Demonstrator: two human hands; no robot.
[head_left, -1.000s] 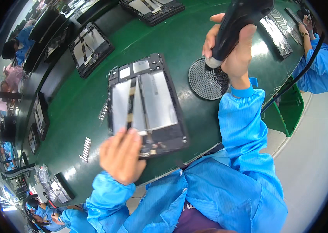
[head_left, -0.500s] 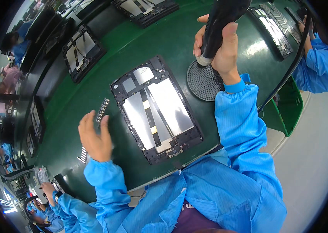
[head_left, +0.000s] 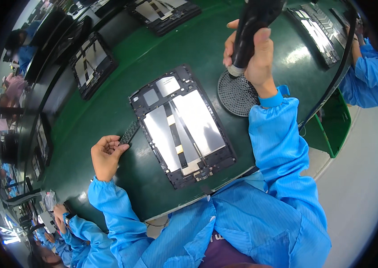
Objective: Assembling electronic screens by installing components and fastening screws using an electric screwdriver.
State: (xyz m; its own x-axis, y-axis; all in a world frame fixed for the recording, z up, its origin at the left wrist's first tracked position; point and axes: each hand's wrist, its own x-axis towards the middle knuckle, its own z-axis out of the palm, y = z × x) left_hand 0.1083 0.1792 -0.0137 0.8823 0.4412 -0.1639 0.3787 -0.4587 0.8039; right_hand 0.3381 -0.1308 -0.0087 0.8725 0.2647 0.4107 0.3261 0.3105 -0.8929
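Note:
An opened tablet [head_left: 204, 125] lies on the green table in front of me, its silver battery panels and black frame exposed. My left hand [head_left: 105, 156] pinches the near end of a narrow dark strip [head_left: 130, 132] with small bumps along it. The strip's far end comes close to the tablet's left edge; whether they touch I cannot tell. In my right hand [head_left: 260, 60] is a black electric screwdriver [head_left: 249, 38], gripped with its nose down. That nose is over a round dark tray [head_left: 234, 99] with a grid of small holes, right of the tablet.
More opened tablets lie at the far left [head_left: 91, 64], the far middle [head_left: 162, 15] and the far right [head_left: 314, 35]. A black cable [head_left: 327, 96] curves down the right side, near a green bin [head_left: 334, 125]. Co-workers in blue sleeves [head_left: 367, 73] sit at both sides.
My left hand has closed from spread fingers onto the dark strip, which now lies at a different slant, nearer the tablet. My right hand and the screwdriver have hardly moved.

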